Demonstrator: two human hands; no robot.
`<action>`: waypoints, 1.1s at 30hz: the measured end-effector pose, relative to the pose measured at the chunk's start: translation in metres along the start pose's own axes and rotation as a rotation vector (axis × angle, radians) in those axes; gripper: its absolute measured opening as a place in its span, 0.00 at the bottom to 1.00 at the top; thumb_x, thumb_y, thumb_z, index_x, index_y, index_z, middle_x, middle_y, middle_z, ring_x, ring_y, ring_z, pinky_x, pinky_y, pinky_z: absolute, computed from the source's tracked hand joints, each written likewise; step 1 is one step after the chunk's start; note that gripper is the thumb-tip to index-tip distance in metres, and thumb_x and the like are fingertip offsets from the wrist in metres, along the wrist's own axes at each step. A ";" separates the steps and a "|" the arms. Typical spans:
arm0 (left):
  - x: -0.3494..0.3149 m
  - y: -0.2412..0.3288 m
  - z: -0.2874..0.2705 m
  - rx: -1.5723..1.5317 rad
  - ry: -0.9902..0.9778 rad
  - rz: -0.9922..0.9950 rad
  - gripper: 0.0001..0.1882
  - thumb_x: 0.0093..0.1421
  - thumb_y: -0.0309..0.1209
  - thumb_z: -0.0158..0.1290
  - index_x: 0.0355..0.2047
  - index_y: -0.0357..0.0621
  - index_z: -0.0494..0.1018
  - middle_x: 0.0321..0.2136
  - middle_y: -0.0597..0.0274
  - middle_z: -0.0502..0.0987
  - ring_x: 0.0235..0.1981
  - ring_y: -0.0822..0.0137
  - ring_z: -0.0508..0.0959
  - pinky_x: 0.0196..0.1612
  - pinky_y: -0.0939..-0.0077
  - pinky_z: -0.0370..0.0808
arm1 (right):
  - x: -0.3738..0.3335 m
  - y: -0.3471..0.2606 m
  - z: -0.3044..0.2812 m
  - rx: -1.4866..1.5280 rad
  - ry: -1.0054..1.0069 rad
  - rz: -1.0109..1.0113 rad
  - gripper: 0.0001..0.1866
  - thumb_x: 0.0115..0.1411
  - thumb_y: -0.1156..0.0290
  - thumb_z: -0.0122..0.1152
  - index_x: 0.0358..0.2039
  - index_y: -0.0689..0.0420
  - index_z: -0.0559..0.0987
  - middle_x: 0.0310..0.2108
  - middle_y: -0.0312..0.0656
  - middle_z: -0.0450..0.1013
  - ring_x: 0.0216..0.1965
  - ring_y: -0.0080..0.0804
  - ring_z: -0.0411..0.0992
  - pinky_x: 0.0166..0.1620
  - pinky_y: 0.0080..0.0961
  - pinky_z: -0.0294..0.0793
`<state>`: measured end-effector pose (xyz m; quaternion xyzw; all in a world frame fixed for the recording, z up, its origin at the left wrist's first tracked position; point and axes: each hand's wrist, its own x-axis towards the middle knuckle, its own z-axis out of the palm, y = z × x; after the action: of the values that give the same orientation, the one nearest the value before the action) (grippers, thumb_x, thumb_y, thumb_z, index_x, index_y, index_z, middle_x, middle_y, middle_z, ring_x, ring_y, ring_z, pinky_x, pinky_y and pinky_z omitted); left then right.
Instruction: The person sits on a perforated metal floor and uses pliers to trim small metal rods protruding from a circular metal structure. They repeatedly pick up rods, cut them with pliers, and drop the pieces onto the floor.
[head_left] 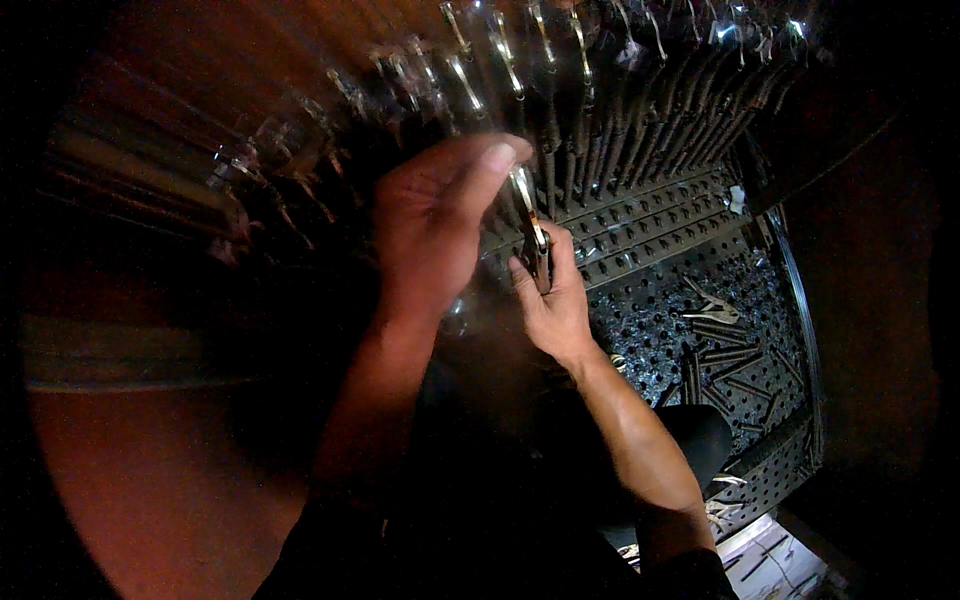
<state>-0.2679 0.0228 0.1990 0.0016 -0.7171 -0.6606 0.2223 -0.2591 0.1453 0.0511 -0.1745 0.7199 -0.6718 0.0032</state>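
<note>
My left hand (pixel 430 220), slightly blurred, is raised in front of the hanging rods. Its thumb and fingers close at the upper end of a narrow, shiny metal strip (pixel 527 200). Below, the fingers of my right hand (pixel 555 305) wrap round a dark, slim rod (pixel 543 268) at the lower end of that strip. Whether strip and rod are one piece I cannot tell. Just beyond both hands stands a row of dark upright rods (pixel 650 130), many with shiny, bent upper ends (pixel 505 60).
Under the rods runs a slotted metal rail (pixel 650 235). To the right, a perforated dark plate (pixel 650 300) carries loose short rods (pixel 730 355) and a pale, pliers-shaped tool (pixel 712 308). A reddish-brown wall (pixel 150 480) curves along the left. A pale surface (pixel 770 565) shows at lower right.
</note>
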 end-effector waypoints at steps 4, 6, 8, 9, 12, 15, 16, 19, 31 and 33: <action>0.000 0.000 0.000 0.015 -0.010 0.006 0.09 0.65 0.29 0.57 0.39 0.36 0.82 0.37 0.59 0.85 0.40 0.73 0.81 0.47 0.78 0.75 | 0.002 0.001 0.003 0.064 -0.005 0.036 0.22 0.68 0.75 0.58 0.60 0.59 0.64 0.47 0.37 0.69 0.49 0.23 0.65 0.55 0.23 0.66; 0.001 -0.002 0.000 -0.001 -0.008 0.008 0.09 0.64 0.29 0.57 0.39 0.36 0.83 0.36 0.59 0.85 0.40 0.72 0.82 0.47 0.77 0.75 | 0.002 -0.003 0.001 0.013 -0.021 0.053 0.22 0.68 0.74 0.59 0.59 0.59 0.64 0.46 0.37 0.69 0.50 0.23 0.65 0.56 0.23 0.66; 0.001 -0.002 0.001 0.001 -0.019 0.004 0.09 0.65 0.29 0.57 0.39 0.36 0.83 0.36 0.59 0.85 0.40 0.72 0.81 0.48 0.77 0.75 | 0.002 -0.003 0.000 0.024 -0.030 0.082 0.22 0.68 0.73 0.60 0.58 0.59 0.64 0.46 0.37 0.69 0.50 0.23 0.65 0.55 0.24 0.66; 0.001 -0.001 0.001 0.012 -0.029 -0.001 0.09 0.66 0.29 0.56 0.39 0.36 0.82 0.37 0.59 0.85 0.41 0.71 0.81 0.50 0.76 0.74 | 0.001 0.000 0.001 0.062 -0.033 0.104 0.21 0.68 0.72 0.60 0.57 0.59 0.65 0.46 0.37 0.69 0.50 0.23 0.65 0.55 0.24 0.66; 0.001 0.002 -0.004 0.089 -0.079 -0.033 0.11 0.63 0.29 0.58 0.43 0.36 0.82 0.42 0.58 0.84 0.44 0.68 0.81 0.51 0.74 0.75 | 0.001 -0.002 0.000 0.086 -0.035 0.112 0.21 0.67 0.71 0.62 0.55 0.59 0.66 0.46 0.37 0.69 0.49 0.24 0.65 0.53 0.25 0.68; -0.006 -0.007 -0.004 0.121 -0.113 -0.042 0.24 0.58 0.26 0.62 0.55 0.37 0.73 0.50 0.54 0.80 0.50 0.66 0.78 0.55 0.71 0.74 | 0.001 -0.006 -0.003 0.011 -0.009 0.091 0.20 0.66 0.72 0.63 0.54 0.60 0.67 0.46 0.37 0.69 0.48 0.24 0.66 0.53 0.25 0.68; -0.013 -0.013 -0.003 0.124 -0.121 -0.037 0.31 0.57 0.25 0.63 0.61 0.37 0.69 0.54 0.53 0.78 0.52 0.66 0.77 0.56 0.70 0.74 | 0.003 -0.008 -0.003 -0.020 0.004 0.082 0.20 0.66 0.73 0.63 0.54 0.60 0.67 0.46 0.38 0.69 0.48 0.24 0.66 0.52 0.25 0.68; -0.040 -0.035 0.008 0.010 -0.149 -0.071 0.44 0.43 0.23 0.73 0.61 0.37 0.65 0.54 0.52 0.76 0.55 0.64 0.76 0.57 0.67 0.74 | 0.005 0.008 0.000 0.088 0.004 -0.045 0.21 0.62 0.76 0.60 0.54 0.61 0.67 0.44 0.36 0.72 0.45 0.25 0.69 0.50 0.25 0.71; -0.039 -0.053 0.012 0.194 -0.055 -0.239 0.24 0.44 0.25 0.69 0.42 0.38 0.74 0.34 0.58 0.83 0.36 0.71 0.83 0.42 0.73 0.80 | 0.009 -0.025 0.000 0.132 0.009 0.050 0.24 0.59 0.76 0.55 0.57 0.66 0.73 0.46 0.48 0.79 0.48 0.36 0.77 0.55 0.32 0.73; -0.040 -0.056 0.011 0.152 -0.055 -0.252 0.24 0.44 0.25 0.70 0.42 0.38 0.74 0.34 0.58 0.83 0.35 0.71 0.83 0.42 0.73 0.80 | 0.012 -0.021 0.000 0.024 -0.031 0.101 0.26 0.58 0.79 0.57 0.59 0.67 0.73 0.46 0.47 0.80 0.48 0.32 0.77 0.56 0.29 0.73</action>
<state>-0.2520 0.0382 0.1333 0.0905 -0.7651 -0.6267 0.1172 -0.2645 0.1410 0.0745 -0.1480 0.7196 -0.6766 0.0503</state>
